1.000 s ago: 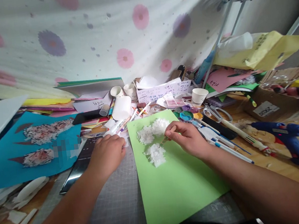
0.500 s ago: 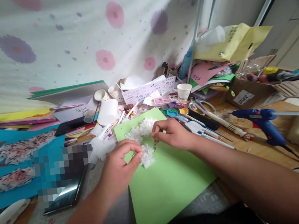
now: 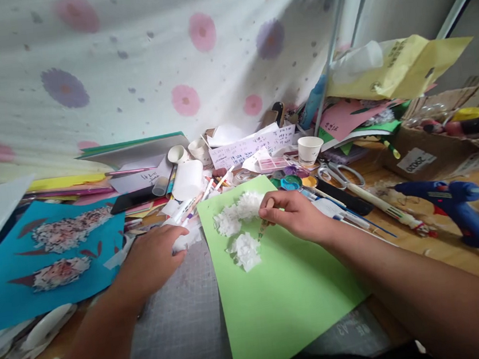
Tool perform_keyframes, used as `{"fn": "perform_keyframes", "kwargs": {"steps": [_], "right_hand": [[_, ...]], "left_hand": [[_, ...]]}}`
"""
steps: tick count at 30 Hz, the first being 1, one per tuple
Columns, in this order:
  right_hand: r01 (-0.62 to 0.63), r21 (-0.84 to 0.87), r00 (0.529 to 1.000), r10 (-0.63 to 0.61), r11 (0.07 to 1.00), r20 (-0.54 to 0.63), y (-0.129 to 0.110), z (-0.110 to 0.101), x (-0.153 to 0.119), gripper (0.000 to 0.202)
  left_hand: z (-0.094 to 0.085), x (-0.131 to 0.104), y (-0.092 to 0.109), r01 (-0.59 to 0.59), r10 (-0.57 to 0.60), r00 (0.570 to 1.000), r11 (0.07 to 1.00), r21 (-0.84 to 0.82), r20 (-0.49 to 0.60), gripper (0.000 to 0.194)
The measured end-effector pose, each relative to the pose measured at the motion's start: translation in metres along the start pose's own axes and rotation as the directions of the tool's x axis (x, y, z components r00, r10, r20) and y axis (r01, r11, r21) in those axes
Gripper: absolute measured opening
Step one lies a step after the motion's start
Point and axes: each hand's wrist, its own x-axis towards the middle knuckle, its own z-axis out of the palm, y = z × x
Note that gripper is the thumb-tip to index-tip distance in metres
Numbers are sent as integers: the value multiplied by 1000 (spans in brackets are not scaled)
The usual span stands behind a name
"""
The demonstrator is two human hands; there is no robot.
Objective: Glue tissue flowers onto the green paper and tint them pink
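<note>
A green paper sheet (image 3: 287, 295) lies in the middle, with ruffled white tissue paper clumps (image 3: 245, 252) stuck or lying on its upper left part. More white clumps (image 3: 227, 221) form a curved band above. My right hand (image 3: 291, 214) is closed over the sheet, pinching a thin wooden stick (image 3: 263, 230) with small patterned marks, its lower end close to the tissue clumps. My left hand (image 3: 157, 255) is off the sheet to the left, thumb and fingers apart, beside loose white tissue paper (image 3: 188, 238). I see nothing held in it.
A grey cutting mat (image 3: 175, 336) lies under the sheet. At left is blue paper (image 3: 1, 293) with shredded-paper shapes. Markers, paper cups (image 3: 309, 150), paint pots and scissors (image 3: 342, 173) crowd the back. A blue glue gun (image 3: 453, 201) and a cardboard box (image 3: 418, 150) stand right.
My left hand has left the tissue clump and moved left, off the green sheet. The right hand keeps the stick in nearly the same place. The view has turned slightly left.
</note>
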Motion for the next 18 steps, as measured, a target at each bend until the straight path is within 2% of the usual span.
{"fn": "perform_keyframes", "kwargs": {"steps": [4,8,13,16,18], "right_hand": [[37,-5,999,-37,999,4,2,1,0,25],[56,-22,998,-56,998,11,2,1,-1,25],[61,-11,998,-61,998,3,3,0,0,25],[57,18,998,-57,998,-13,4,0,1,24],[32,58,999,-30,998,-24,5,-1,1,23]], "left_hand": [[6,1,10,-36,36,998,999,1,-45,33],[10,6,23,-21,21,992,1000,2,-122,16],[9,9,23,-27,12,983,997,-76,-184,18],[3,3,29,-19,-31,983,963,-268,-179,17],[-1,-3,39,-12,-66,988,865,-502,-138,18]]}}
